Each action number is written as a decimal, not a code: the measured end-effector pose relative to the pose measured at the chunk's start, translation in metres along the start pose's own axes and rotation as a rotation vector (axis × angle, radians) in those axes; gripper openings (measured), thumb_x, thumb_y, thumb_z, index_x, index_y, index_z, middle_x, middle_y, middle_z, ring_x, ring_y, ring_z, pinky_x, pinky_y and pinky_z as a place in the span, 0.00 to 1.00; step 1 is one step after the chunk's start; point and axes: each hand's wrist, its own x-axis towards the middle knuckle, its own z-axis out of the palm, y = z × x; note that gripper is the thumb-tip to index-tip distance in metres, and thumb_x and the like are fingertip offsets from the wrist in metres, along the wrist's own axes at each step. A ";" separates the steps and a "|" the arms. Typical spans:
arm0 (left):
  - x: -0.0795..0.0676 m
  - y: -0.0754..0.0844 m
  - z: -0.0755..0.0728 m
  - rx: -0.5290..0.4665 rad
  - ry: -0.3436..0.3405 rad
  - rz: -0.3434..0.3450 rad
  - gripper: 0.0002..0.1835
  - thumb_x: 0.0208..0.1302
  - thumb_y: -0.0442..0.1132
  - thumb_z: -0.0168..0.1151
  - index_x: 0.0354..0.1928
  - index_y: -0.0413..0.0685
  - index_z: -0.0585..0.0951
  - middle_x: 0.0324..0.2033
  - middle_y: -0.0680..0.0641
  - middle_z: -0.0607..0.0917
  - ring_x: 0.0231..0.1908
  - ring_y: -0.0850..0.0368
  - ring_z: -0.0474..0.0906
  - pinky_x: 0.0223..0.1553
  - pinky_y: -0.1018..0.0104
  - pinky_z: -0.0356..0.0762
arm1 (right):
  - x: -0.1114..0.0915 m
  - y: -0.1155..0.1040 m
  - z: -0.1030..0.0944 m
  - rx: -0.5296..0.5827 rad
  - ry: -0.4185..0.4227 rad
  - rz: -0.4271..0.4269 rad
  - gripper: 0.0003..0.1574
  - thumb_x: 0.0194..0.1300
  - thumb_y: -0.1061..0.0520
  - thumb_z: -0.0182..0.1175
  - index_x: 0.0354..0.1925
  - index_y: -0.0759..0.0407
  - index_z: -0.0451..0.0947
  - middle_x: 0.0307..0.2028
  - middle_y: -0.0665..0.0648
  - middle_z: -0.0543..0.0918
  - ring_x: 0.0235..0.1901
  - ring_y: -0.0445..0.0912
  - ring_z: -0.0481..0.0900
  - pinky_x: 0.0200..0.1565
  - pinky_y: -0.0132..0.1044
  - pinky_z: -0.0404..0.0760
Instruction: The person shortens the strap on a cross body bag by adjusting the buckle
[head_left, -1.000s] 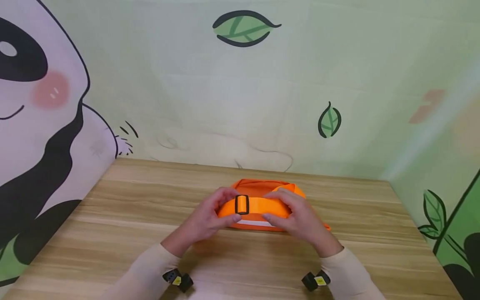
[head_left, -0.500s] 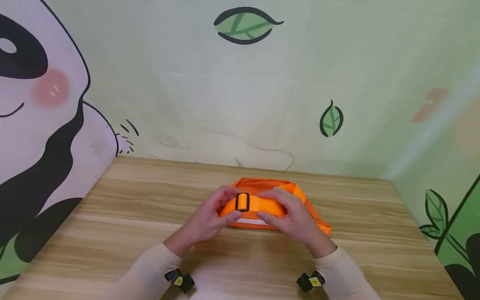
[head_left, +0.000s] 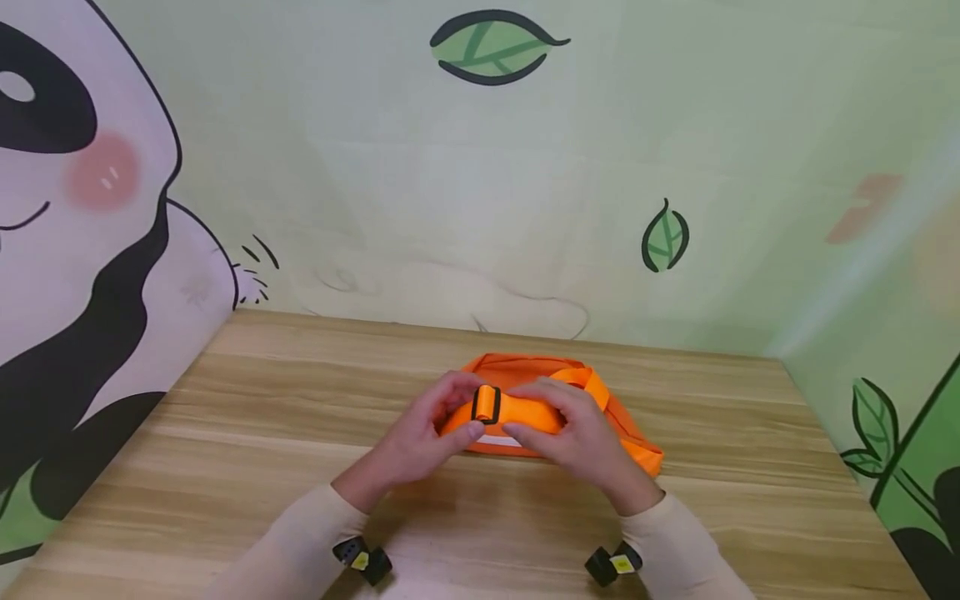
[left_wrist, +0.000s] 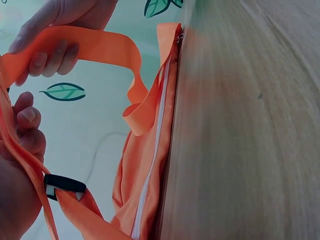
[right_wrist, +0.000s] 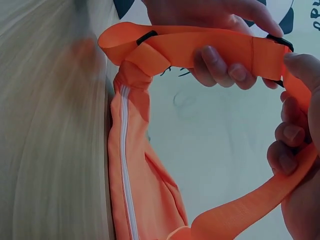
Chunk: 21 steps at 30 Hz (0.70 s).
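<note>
An orange waist bag (head_left: 517, 365) with a white zipper (right_wrist: 126, 165) rests on the wooden table. Its wide orange strap (head_left: 531, 411) is held up in front of it by both hands. My left hand (head_left: 420, 433) pinches the strap just left of a black slide buckle (head_left: 497, 406). On the buckle's other side, my right hand (head_left: 581, 437) grips the strap between thumb and fingers, fingertips close to the buckle. A second black buckle (left_wrist: 65, 184) sits lower on the strap, near the bag's left end. From the right hand the strap loops back to the bag's right end.
The wooden table (head_left: 285, 400) reaches back to a pale green wall cloth (head_left: 360, 183) printed with a panda and leaves. Both wrists carry small black cameras; one is the left wrist camera (head_left: 363, 560).
My right hand has slid left along the strap, closer to the buckle. More of the strap and the bag's right end shows behind it. My left hand has barely moved.
</note>
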 end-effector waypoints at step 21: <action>0.002 0.000 -0.002 -0.044 0.039 0.023 0.21 0.77 0.37 0.63 0.67 0.45 0.74 0.51 0.38 0.88 0.46 0.50 0.83 0.50 0.65 0.85 | 0.002 -0.004 0.006 -0.123 -0.001 0.067 0.25 0.66 0.52 0.78 0.60 0.52 0.86 0.51 0.49 0.89 0.43 0.43 0.81 0.43 0.34 0.85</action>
